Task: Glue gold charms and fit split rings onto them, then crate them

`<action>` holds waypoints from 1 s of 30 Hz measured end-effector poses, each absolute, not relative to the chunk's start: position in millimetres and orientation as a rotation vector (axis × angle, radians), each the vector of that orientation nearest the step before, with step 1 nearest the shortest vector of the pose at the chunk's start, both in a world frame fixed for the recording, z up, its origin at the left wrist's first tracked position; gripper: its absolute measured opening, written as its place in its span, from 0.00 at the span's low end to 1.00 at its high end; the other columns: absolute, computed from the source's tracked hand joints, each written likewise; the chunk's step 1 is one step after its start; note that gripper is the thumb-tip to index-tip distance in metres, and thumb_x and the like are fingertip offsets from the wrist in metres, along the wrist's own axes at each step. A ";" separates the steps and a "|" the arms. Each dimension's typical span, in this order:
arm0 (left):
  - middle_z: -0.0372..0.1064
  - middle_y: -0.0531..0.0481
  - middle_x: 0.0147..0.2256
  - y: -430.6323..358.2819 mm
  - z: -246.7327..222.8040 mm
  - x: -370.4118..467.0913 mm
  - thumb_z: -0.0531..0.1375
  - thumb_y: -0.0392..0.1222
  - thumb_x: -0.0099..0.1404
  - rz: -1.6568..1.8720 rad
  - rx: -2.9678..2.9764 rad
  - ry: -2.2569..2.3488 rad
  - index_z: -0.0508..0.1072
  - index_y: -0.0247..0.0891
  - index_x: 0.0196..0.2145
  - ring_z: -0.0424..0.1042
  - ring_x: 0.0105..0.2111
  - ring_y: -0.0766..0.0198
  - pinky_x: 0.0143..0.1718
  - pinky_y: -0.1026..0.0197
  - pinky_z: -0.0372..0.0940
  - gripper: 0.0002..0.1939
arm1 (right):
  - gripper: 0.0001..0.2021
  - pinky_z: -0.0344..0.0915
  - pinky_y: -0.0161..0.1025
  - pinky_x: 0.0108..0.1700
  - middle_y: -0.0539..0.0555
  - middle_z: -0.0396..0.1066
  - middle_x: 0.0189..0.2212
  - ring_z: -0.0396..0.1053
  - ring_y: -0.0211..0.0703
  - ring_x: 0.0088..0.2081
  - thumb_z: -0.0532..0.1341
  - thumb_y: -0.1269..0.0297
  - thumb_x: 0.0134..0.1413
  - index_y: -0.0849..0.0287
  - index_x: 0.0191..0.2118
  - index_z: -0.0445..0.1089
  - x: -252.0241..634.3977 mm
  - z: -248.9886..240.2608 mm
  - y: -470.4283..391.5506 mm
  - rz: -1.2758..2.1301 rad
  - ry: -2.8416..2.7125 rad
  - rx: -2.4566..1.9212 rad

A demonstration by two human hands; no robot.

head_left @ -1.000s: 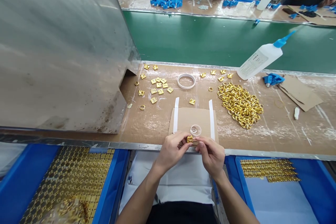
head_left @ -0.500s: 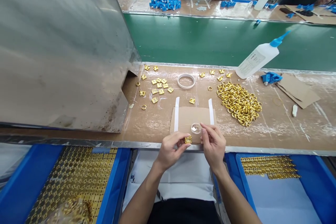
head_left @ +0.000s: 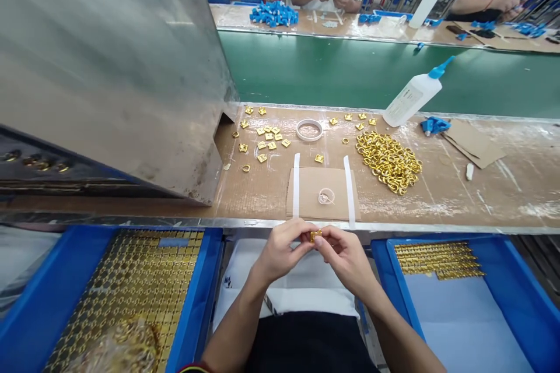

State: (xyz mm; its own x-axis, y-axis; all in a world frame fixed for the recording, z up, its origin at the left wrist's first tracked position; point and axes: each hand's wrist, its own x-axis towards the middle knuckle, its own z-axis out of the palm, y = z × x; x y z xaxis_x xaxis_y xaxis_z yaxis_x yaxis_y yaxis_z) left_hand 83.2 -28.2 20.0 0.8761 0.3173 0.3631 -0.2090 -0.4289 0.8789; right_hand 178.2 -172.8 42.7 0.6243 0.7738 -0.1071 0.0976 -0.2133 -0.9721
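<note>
At the near edge of the bench (head_left: 254,198), my left hand (head_left: 283,249) pinches a small gold piece (head_left: 315,235); my right hand (head_left: 345,256) touches its right side, its own grip impossible to tell. Beyond both lies a clear dish (head_left: 326,196) on cardboard (head_left: 308,183).

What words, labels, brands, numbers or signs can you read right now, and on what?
None can be read.
Near white bottle: printed label, too small and blurred.
Far white bottle: no legible text.
Gold piece in the left hand: no lettering can be made out.
</note>
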 end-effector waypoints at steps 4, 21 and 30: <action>0.75 0.48 0.30 -35.6 27.8 67.3 0.61 0.43 0.70 0.495 1.956 0.129 0.77 0.37 0.40 0.72 0.28 0.64 0.33 0.63 0.69 0.08 | 0.22 0.60 0.32 0.20 0.48 0.68 0.20 0.62 0.35 0.20 0.63 0.43 0.57 0.59 0.29 0.72 170.4 42.1 -176.5 0.837 -0.649 -1.644; 0.76 0.49 0.28 -49.9 31.7 36.6 0.64 0.42 0.66 0.399 1.880 0.125 0.78 0.35 0.36 0.71 0.27 0.64 0.32 0.63 0.68 0.07 | 0.24 0.59 0.29 0.21 0.53 0.75 0.26 0.66 0.33 0.22 0.65 0.41 0.53 0.61 0.33 0.75 151.6 47.8 -202.7 1.151 -0.569 -1.507; 0.74 0.49 0.28 -55.2 33.9 30.9 0.65 0.42 0.64 0.385 1.773 0.147 0.78 0.36 0.36 0.70 0.28 0.64 0.32 0.63 0.65 0.07 | 0.27 0.59 0.30 0.20 0.50 0.70 0.23 0.64 0.33 0.22 0.63 0.36 0.53 0.60 0.28 0.70 140.0 49.5 -205.1 1.112 -0.536 -1.441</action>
State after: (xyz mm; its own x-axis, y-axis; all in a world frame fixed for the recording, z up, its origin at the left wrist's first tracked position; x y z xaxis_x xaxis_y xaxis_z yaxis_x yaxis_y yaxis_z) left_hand 30.9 -55.2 33.9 0.9360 0.3030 0.1789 -0.1072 -0.2386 0.9652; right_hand 140.0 -205.1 49.5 0.4414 0.8383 -0.3202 -0.2718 -0.2151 -0.9380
